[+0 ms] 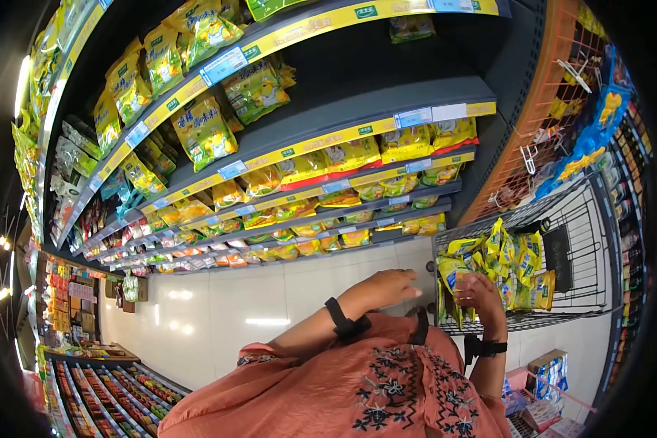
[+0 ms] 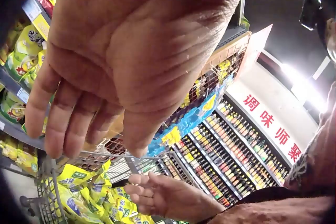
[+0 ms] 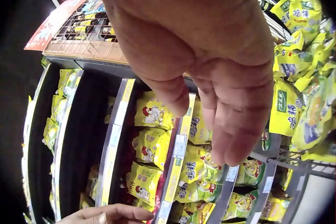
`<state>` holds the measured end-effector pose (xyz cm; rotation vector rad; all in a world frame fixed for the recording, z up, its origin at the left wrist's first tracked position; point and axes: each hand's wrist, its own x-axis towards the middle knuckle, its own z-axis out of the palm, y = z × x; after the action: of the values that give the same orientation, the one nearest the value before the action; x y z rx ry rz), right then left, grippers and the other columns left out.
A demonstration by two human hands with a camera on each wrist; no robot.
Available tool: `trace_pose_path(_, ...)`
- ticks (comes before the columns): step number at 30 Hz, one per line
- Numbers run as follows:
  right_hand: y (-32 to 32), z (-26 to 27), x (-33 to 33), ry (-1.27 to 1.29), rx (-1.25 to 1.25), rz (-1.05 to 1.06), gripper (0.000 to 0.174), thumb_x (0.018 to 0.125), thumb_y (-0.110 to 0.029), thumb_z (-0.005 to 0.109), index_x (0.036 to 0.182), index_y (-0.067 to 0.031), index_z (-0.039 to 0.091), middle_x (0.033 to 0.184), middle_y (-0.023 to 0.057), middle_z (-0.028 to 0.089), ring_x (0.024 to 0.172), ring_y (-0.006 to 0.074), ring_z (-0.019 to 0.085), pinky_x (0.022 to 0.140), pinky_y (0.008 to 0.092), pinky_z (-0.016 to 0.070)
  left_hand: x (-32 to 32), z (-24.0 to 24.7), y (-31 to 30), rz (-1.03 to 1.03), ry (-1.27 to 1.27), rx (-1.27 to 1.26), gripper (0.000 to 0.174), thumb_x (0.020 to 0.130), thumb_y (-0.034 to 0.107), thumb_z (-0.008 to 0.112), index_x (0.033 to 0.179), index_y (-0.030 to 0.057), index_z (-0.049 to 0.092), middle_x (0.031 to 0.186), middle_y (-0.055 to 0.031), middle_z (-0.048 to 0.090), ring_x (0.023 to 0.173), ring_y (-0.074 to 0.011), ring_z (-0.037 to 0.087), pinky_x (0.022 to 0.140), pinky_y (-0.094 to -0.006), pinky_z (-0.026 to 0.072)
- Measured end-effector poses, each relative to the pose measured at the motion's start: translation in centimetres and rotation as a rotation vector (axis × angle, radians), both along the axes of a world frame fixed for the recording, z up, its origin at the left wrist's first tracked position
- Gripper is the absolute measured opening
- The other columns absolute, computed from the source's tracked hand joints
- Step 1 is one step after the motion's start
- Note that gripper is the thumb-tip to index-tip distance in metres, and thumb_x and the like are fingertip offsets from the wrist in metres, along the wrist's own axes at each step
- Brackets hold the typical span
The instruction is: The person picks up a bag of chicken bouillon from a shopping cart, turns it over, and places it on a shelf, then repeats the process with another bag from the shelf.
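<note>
The shopper's right hand (image 1: 480, 293) is over the wire cart (image 1: 560, 257), right at the near side of the heap of yellow seasoning bags (image 1: 515, 252); seen from overhead it overlaps a few of them, though whether the skin touches plastic I can't tell. Its fingers are gently bent, and the right wrist view shows the thumb well apart from them, with bags just beside the hand. The left hand (image 1: 387, 287) is outside the cart, above the pale tiled floor (image 1: 219, 292), its fingers pointing toward the cart's end. They are nearly straight and a little spread, the thumb standing off to one side, so the bags in the cart lie beyond its fingertips and well apart from it. Each wrist wears a black strap (image 1: 341, 320), and the coral top (image 1: 306, 387) fills the space below the arms. Ahead, the long dark shelves (image 1: 387, 102) carry more yellow and green bags (image 1: 204, 131), with an orange wire rack (image 1: 518, 139) at their end, between them and the cart.
</note>
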<state>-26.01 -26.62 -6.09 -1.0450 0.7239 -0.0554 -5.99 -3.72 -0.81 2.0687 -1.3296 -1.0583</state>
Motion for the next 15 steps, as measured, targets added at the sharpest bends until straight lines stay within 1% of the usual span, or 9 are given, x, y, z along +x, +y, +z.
trace_pose_path(7, -2.1, -1.6, -2.2, 0.070, 0.028, -0.060, 0.034, 0.095, -0.026, 0.061, 0.118, -0.0009, 0.060, 0.098, 0.0126, 0.069, 0.079, 0.0212, 0.070, 0.069, 0.0346, 0.0589, -1.9, -0.5, -1.6, 0.024, 0.017, 0.031, 0.053, 0.099, 0.041, 0.056, 0.131, -0.0007, 0.052, 0.108, -0.0189, 0.068, 0.103, -0.0370, 0.064, 0.088, -0.0434, 0.0504)
trace_pose_path(10, -3.0, -2.2, -3.5, 0.047, 0.034, -0.098, 0.034, 0.094, -0.026, 0.062, 0.118, -0.0017, 0.060, 0.098, 0.0129, 0.069, 0.079, 0.0217, 0.070, 0.069, 0.0352, 0.0591, -2.3, -0.3, -2.4, 0.014, 0.020, 0.065, 0.052, 0.099, 0.041, 0.056, 0.130, -0.0001, 0.052, 0.109, -0.0192, 0.068, 0.104, -0.0374, 0.064, 0.089, -0.0441, 0.0501)
trace_pose_path(13, -4.3, -3.4, -4.7, 0.087, 0.015, -0.161, 0.031, 0.097, -0.030, 0.060, 0.114, -0.0041, 0.059, 0.095, 0.0108, 0.069, 0.080, 0.0206, 0.069, 0.069, 0.0345, 0.0580, -2.5, -0.7, -2.8, -0.008, 0.001, 0.064, 0.052, 0.099, 0.041, 0.056, 0.130, 0.0002, 0.052, 0.111, -0.0196, 0.068, 0.104, -0.0378, 0.064, 0.089, -0.0446, 0.0501)
trace_pose_path(15, -5.7, -4.2, -5.7, 0.076, 0.010, -0.203, 0.030, 0.097, -0.030, 0.058, 0.113, -0.0049, 0.059, 0.093, 0.0094, 0.068, 0.080, 0.0194, 0.068, 0.068, 0.0335, 0.0571, -2.7, -1.0, -3.1, -0.005, -0.017, 0.044, 0.052, 0.099, 0.042, 0.056, 0.130, 0.0003, 0.053, 0.111, -0.0196, 0.068, 0.104, -0.0379, 0.064, 0.089, -0.0443, 0.0502)
